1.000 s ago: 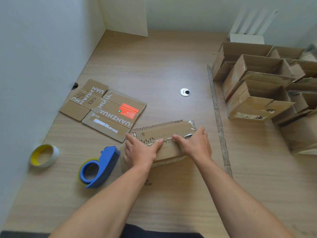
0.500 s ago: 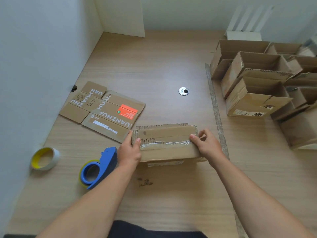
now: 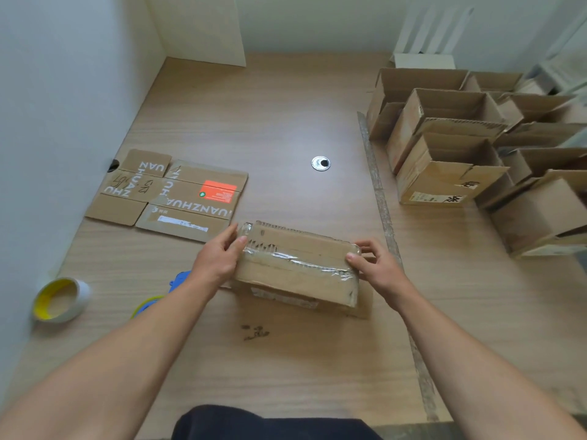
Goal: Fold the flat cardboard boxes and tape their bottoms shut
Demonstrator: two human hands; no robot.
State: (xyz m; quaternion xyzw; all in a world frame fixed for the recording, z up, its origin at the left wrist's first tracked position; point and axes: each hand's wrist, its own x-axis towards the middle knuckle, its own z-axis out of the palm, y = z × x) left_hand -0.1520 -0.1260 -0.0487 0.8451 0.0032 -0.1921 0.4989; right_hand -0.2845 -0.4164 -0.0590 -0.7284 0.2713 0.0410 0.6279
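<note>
Cardboard box, taped side up, sits between the fingers; left hand and right hand curl round its ends. Its tape seems wrinkled there, so handling might peel it.

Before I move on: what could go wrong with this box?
The tape along the box seam looks wrinkled and may lift. The left hand and right hand grip only its ends, so it could twist. The dispenser lies under the left forearm and could get knocked.
</note>
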